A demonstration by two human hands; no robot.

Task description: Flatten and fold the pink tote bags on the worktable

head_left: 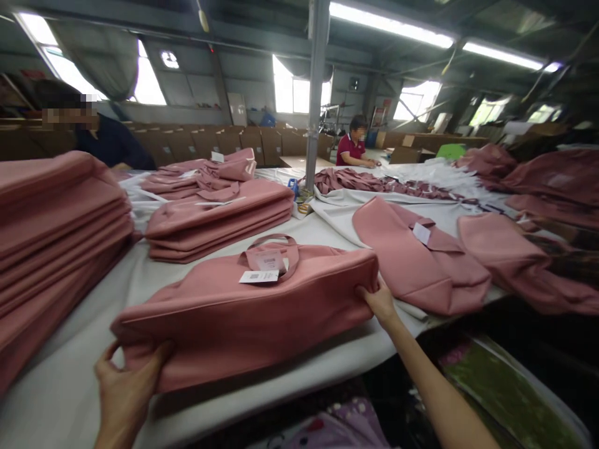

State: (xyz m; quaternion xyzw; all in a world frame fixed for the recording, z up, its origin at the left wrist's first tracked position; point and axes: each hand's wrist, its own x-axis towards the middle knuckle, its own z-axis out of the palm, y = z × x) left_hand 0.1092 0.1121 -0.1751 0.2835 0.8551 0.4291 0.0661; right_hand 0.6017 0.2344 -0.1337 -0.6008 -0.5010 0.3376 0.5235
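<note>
A pink tote bag [253, 312], flat on the table [60, 386], is gripped at both ends: left hand [124, 386] closed on 1 corner, right hand [380, 302] pinching the other.

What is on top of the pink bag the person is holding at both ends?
On the pink bag, gripped by the left hand and right hand, lie its looped handle and two paper tags. The tags' print is unreadable; anything inside the bag is hidden.

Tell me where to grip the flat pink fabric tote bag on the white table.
Grip the flat pink fabric tote bag by its two short ends, from either side, as the left hand and right hand do: it lies wide and limp, so end grips likely keep it flat.
</note>
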